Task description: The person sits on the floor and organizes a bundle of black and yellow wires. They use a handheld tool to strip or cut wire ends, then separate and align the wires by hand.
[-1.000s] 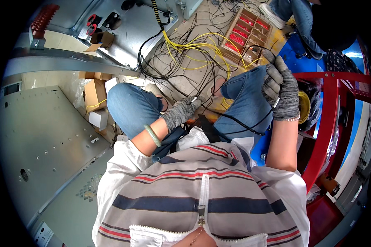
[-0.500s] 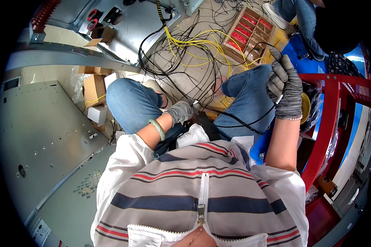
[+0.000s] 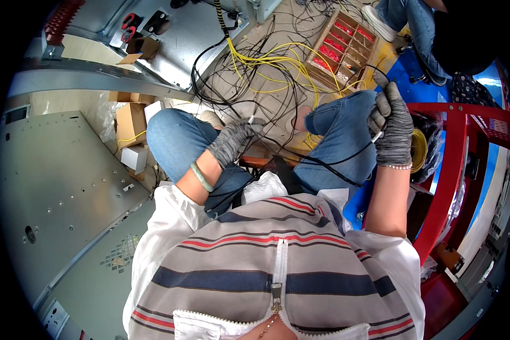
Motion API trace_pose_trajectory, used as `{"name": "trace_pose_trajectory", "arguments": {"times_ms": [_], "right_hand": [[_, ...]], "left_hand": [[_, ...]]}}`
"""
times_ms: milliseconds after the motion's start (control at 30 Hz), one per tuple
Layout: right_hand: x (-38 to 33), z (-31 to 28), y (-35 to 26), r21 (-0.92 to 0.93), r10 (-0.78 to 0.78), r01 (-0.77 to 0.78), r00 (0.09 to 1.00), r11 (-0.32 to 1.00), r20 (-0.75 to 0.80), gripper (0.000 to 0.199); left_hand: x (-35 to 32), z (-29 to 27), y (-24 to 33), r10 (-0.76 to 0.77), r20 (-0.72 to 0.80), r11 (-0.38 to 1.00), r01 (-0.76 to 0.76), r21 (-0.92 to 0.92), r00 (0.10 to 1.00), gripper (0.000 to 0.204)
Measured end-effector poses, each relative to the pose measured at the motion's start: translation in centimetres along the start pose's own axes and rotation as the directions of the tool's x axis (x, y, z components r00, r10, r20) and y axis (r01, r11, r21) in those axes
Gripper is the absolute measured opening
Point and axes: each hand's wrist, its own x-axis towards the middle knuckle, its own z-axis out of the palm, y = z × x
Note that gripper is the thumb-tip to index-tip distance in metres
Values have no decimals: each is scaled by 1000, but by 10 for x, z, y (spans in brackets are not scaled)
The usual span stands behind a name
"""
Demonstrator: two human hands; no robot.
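Note:
Both my hands wear grey knitted gloves and are closed on thin black cables. My left hand, in front of my left knee, grips a cable with a white sleeve showing at the fingertips. Raised beside my right knee, my right hand pinches a black cable; a white sleeve sits on it below the fingers, and its free end curves up past the fingertips. Other black cables sag across my lap between the hands. Which strand runs to which hand is hard to trace.
Tangled black and yellow cables cover the floor ahead. Beyond my right knee stands a wooden compartment box with red small parts. Left are cardboard boxes and a grey metal panel; right, a red frame. Another person's leg is at upper right.
My left hand has moved left and slightly away from me, its white sleeve now pointing up. My right hand has tilted a little, and its cable end has shifted right and down.

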Motion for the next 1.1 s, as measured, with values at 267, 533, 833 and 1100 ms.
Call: {"name": "trace_pose_trajectory", "arguments": {"times_ms": [267,533,833,1100], "right_hand": [[5,-15,-21,140,-67,68,998,988,-12,31],[-1,-35,-122,57,-416,415,882,908,221,40],[-24,-7,-120,6,-524,532,831,847,186,42],[0,-9,-13,-344,-237,199,969,918,-71,36]], "left_hand": [[-11,2,20,-74,-297,991,37,-127,952,26],[-37,19,29,-63,-171,990,41,-134,983,15],[-59,11,35,62,-61,954,-77,-288,996,31],[-60,6,36,56,-73,933,-79,-352,996,29]]}}
